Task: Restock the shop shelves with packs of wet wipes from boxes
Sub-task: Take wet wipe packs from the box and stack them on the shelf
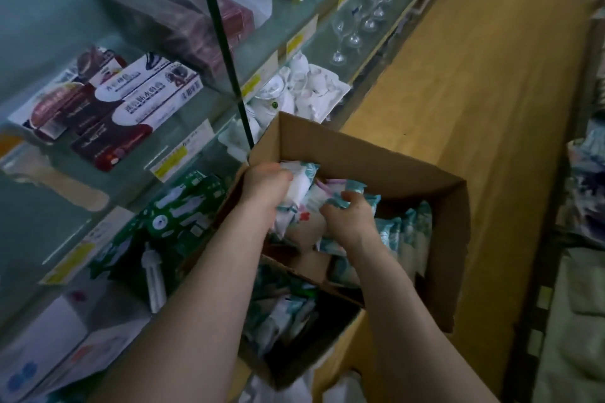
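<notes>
Far left of the left fingers, glass shelves [183,127] carry red-and-white cardboard cartons [131,101]. I count three with white label panels, and the rest blur together. Below them sit dark green plastic packs [176,206], number unclear, and one white bottle-shaped item [152,275]. Now the left hand [266,188]: fingers curled and pressed together round one white-and-teal soft pack of wet wipes [302,180], by the left wall of the open brown cardboard box [360,154]. Just right of those fingers comes the right hand [352,222], fingers curled, pinching a teal-edged pack [358,190] against the thumb. Two hands, two packs gripped, both inside the box. Right of the right fingers, more teal-and-white upright packs [412,232] stand on edge, roughly four, touching one another. Beyond the fingertips, along the shelf, there's a white porcelain tea set [304,88], then four clear stemmed glasses [357,29] in a row. Further right, tan wooden floor [474,108]
</notes>
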`<action>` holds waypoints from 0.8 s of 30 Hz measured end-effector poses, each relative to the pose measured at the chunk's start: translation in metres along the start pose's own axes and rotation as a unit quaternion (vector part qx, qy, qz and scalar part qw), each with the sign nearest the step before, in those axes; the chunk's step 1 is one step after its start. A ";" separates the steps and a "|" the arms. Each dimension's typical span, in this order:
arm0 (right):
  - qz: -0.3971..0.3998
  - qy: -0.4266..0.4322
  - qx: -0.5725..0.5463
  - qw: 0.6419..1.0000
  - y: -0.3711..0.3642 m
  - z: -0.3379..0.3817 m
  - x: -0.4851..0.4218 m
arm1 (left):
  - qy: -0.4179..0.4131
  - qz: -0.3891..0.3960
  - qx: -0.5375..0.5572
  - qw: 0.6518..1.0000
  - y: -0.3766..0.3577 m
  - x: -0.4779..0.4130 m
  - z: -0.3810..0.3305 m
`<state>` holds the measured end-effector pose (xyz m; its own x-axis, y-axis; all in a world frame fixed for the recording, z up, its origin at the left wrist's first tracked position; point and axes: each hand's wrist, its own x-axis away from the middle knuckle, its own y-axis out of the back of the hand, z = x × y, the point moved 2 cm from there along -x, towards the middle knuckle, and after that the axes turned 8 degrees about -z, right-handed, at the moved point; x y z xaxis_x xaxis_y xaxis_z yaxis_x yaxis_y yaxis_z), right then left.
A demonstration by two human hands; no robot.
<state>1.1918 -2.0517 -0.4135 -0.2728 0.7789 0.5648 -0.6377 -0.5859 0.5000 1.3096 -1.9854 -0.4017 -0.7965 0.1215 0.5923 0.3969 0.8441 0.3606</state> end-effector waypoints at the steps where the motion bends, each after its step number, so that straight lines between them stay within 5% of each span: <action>1: -0.007 0.002 0.013 1.000 -0.004 0.000 -0.002 | -0.019 0.011 -0.036 0.999 -0.005 -0.006 -0.003; 6: -0.036 0.050 0.097 0.993 -0.012 0.008 -0.010 | -0.041 0.057 -0.151 0.986 -0.022 -0.022 -0.003; 12: 0.069 0.025 0.056 0.996 -0.049 0.020 -0.019 | -0.051 0.057 -0.203 0.976 -0.020 -0.029 0.006; 24: 0.052 0.079 0.263 0.960 -0.083 0.034 -0.032 | -0.059 0.086 -0.172 0.980 -0.016 -0.045 0.003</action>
<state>1.2779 -2.0354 -0.4508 -0.4484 0.7093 0.5439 -0.1609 -0.6626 0.7315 1.3373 -2.0028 -0.4364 -0.7435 0.3231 0.5855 0.6438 0.5826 0.4961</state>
